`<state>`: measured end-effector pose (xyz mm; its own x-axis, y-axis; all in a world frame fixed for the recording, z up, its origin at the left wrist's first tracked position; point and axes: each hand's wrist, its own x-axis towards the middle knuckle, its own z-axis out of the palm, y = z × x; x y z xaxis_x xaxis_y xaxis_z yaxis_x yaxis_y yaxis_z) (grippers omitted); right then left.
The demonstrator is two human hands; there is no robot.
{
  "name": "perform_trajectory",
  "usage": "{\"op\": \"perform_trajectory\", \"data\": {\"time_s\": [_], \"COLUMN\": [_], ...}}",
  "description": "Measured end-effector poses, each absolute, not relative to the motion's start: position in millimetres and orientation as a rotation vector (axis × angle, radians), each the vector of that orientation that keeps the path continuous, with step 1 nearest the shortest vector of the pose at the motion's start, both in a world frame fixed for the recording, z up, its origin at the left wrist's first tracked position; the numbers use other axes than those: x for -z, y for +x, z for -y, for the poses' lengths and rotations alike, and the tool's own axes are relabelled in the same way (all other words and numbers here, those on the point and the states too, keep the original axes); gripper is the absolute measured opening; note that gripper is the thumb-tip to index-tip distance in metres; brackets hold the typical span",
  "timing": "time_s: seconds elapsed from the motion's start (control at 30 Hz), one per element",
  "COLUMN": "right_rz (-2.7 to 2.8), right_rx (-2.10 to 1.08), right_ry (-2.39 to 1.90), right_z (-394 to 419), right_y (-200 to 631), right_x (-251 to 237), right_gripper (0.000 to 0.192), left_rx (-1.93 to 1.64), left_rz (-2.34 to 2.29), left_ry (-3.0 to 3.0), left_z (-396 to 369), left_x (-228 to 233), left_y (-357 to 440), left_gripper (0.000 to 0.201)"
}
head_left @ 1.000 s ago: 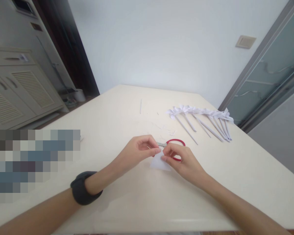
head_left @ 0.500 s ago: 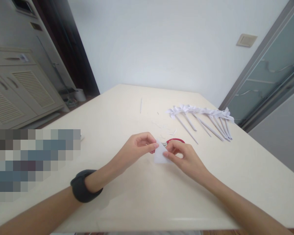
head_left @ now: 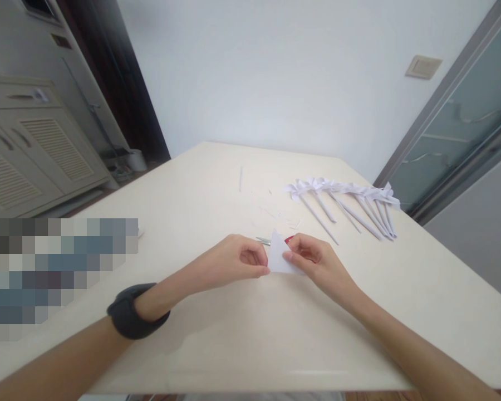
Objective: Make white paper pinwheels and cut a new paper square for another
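A small white piece of paper [head_left: 278, 257], roughly triangular with its tip pointing away from me, is held just above the table. My left hand [head_left: 246, 257] pinches its lower left corner between thumb and fingers. On the slanted right edge, my right hand [head_left: 311, 255] grips it with thumb and curled fingers. Behind the paper lie scissors [head_left: 264, 240] with red handles, partly hidden by the paper and my right hand. Thin paper scraps [head_left: 292, 225] are scattered just beyond them.
Several white paper flowers [head_left: 338, 188] on rolled paper stems lie in a row at the right back of the table [head_left: 183, 195]. One thin white paper stick [head_left: 241, 179] lies farther back. A wall borders the far edge, and a blurred patch covers the left side.
My left hand has slid from the paper's top tip down to its lower left corner. The scissor blades now show to the left of the paper. My right hand keeps its hold.
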<state>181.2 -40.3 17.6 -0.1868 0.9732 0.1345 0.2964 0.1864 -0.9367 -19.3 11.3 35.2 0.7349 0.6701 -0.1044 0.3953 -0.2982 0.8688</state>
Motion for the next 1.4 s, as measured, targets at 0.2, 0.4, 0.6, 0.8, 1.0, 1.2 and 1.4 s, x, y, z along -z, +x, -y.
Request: {"op": "perform_trajectory", "data": {"time_s": [0.2, 0.4, 0.6, 0.8, 1.0, 1.2, 1.4], "right_rz": [1.507, 1.426, 1.395, 1.400, 1.397, 1.351, 1.331], "right_rx": [-1.192, -1.336, -1.355, -1.407, -1.496, -1.448, -1.358], "right_ry": [-1.133, -1.075, -1.069, -1.039, -1.024, -1.052, -1.092], "right_z": [37.5, 37.6, 40.5, 40.3, 38.8, 28.6, 22.1], "right_y": [182.5, 177.1, 171.8, 172.8, 177.7, 195.0, 209.1], "right_x": [-20.2, -17.8, -15.0, -16.2, -16.5, -21.9, -28.3], "right_gripper": [0.015, 0.009, 0.007, 0.008, 0.020, 0.023, 0.024], "left_rx": [-0.540, -0.687, -0.668, -0.692, -0.635, -0.688, -0.669], "left_rz": [-0.869, -0.861, -0.743, -0.758, -0.800, -0.894, -0.962], "left_ry": [1.770, 1.684, 1.672, 1.716, 1.771, 1.750, 1.689], "left_z": [-10.1, -8.4, 0.8, 1.7, 3.0, -0.4, -1.4], "left_x": [-35.8, -23.5, -20.4, -22.2, -28.8, -33.1, -38.7], "left_y": [-17.1, -12.4, -5.8, -6.7, -7.9, -9.4, -9.8], "left_gripper": [0.017, 0.020, 0.018, 0.017, 0.019, 0.019, 0.018]}}
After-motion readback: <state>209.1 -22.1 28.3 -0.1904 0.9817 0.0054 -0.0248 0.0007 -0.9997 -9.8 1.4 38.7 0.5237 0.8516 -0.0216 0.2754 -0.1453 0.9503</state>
